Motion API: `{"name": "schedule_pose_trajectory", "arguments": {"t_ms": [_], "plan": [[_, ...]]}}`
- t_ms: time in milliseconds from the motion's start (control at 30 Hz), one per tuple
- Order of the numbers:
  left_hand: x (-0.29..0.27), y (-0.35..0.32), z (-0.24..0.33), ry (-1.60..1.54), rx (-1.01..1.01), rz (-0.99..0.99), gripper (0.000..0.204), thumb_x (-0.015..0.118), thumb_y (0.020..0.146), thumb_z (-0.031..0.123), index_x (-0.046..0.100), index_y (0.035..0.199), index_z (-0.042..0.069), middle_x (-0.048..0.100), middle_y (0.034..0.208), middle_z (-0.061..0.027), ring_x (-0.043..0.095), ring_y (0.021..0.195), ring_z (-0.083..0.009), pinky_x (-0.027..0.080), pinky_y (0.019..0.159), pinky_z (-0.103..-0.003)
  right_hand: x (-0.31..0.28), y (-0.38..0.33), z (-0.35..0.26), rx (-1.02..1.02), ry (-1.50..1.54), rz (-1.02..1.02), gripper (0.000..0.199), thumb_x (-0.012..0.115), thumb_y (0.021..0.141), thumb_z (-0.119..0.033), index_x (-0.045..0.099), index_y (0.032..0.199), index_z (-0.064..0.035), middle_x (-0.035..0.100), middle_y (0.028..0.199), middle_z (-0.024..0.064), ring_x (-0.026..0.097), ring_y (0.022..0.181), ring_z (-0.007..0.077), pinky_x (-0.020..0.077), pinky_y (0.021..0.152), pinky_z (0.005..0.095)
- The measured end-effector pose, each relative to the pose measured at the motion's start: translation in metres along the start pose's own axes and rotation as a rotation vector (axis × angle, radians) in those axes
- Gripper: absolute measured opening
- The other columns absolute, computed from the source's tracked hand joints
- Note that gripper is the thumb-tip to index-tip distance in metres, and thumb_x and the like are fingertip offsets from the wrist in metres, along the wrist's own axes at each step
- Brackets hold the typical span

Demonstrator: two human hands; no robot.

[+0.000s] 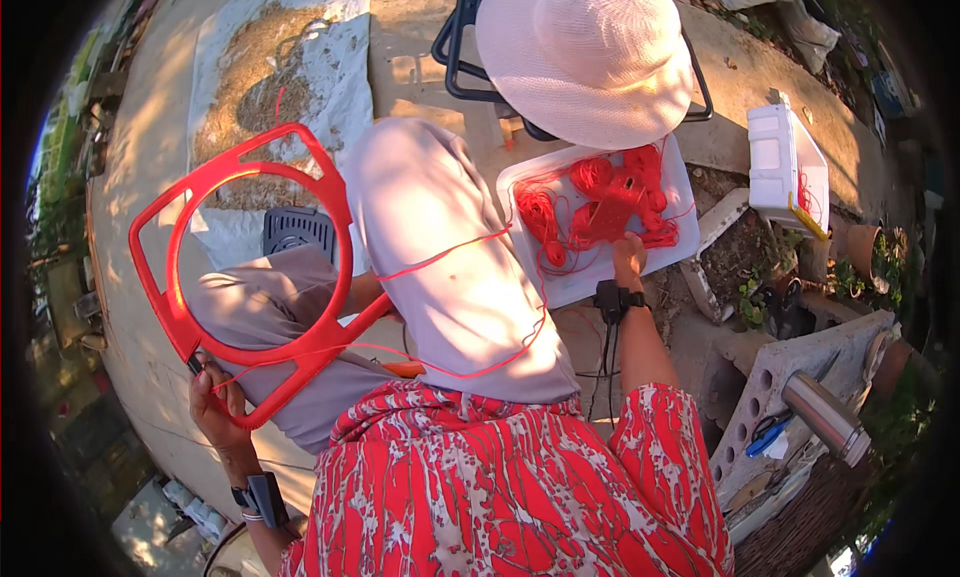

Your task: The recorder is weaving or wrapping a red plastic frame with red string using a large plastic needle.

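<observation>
My left hand (pixel 215 402) grips the lower left corner of a red frame (pixel 345 212) with a round ring inside it, which stands tilted over my left leg. A small dark piece shows by the fingers; its kind I cannot make out. From the frame a thin red cord (pixel 465 377) runs across my lap and knee to a white tub (pixel 680 192) at the right. Inside the tub lie several bundles of red cord (pixel 540 222). My right hand (pixel 628 257) reaches over the tub's near side, closed at the end of a flat red piece (pixel 612 215); its fingertips are partly hidden.
A wide pale hat (pixel 600 47) rests on a dark-framed seat (pixel 460 72) beyond the tub. Farther right stands a white foam box (pixel 775 162). A concrete block (pixel 745 417) bears a steel tumbler (pixel 825 417) and blue-handled scissors (pixel 765 437). A white sheet (pixel 345 67) lies at the far left.
</observation>
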State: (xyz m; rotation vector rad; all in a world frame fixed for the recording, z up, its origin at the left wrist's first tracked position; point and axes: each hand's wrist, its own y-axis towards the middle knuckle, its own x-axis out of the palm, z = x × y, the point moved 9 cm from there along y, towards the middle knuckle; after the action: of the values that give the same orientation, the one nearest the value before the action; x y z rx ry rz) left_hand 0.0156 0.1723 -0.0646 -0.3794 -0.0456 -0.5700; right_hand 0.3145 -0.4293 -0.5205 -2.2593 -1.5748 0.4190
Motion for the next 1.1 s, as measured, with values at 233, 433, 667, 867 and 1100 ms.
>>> {"name": "schedule_pose_trajectory", "arguments": {"t_ms": [233,433,667,867,1100], "plan": [[0.009,0.000,0.001,-0.098,0.074,0.004,0.023,0.049,0.086,0.010,0.048,0.106,-0.001,0.038,0.055,-0.0020,0.034,0.035,-0.0119,0.029,0.031,-0.024,0.077,-0.070,-0.072,0.332,-0.288,-0.437,0.028,0.061,0.084,-0.018,0.061,0.107,-0.0039,0.063,0.080,0.0017,0.057,0.067,0.0094,0.0459,0.059,0.0235],[-0.001,0.020,0.007,-0.181,0.088,0.013,0.023,0.050,0.085,0.009,0.049,0.106,0.000,0.035,0.055,-0.0014,0.033,0.036,-0.0106,0.027,0.033,-0.023,0.143,-0.126,-0.228,0.039,-0.426,-0.610,0.019,0.055,0.090,-0.013,0.062,0.105,-0.0025,0.063,0.082,-0.0008,0.055,0.066,0.0054,0.0456,0.060,0.0210],[-0.030,0.024,0.010,-0.257,0.235,0.067,0.022,0.043,0.090,0.010,0.048,0.108,-0.002,0.035,0.057,-0.0010,0.033,0.036,-0.0099,0.030,0.033,-0.022,0.178,-0.171,-0.359,-0.428,-0.548,-0.430,0.023,0.054,0.092,-0.017,0.061,0.107,-0.0002,0.061,0.083,0.0028,0.052,0.073,0.0088,0.0433,0.068,0.0230],[-0.043,0.022,0.006,-0.343,0.271,0.114,0.021,0.041,0.091,0.008,0.046,0.110,-0.001,0.034,0.058,-0.0012,0.031,0.036,-0.0095,0.030,0.033,-0.022,0.220,-0.202,-0.371,-0.505,-0.626,-0.386,0.025,0.052,0.093,-0.020,0.060,0.107,-0.0001,0.062,0.092,0.0044,0.053,0.078,0.0099,0.0442,0.072,0.0241],[-0.035,0.030,-0.004,-0.372,0.227,0.040,0.021,0.039,0.094,0.009,0.042,0.111,-0.002,0.034,0.059,-0.0013,0.031,0.037,-0.0084,0.030,0.032,-0.020,0.184,-0.184,-0.310,-0.116,-0.476,-0.518,0.023,0.049,0.095,-0.017,0.059,0.108,0.0001,0.063,0.090,0.0010,0.056,0.078,0.0055,0.0463,0.069,0.0204]]}}
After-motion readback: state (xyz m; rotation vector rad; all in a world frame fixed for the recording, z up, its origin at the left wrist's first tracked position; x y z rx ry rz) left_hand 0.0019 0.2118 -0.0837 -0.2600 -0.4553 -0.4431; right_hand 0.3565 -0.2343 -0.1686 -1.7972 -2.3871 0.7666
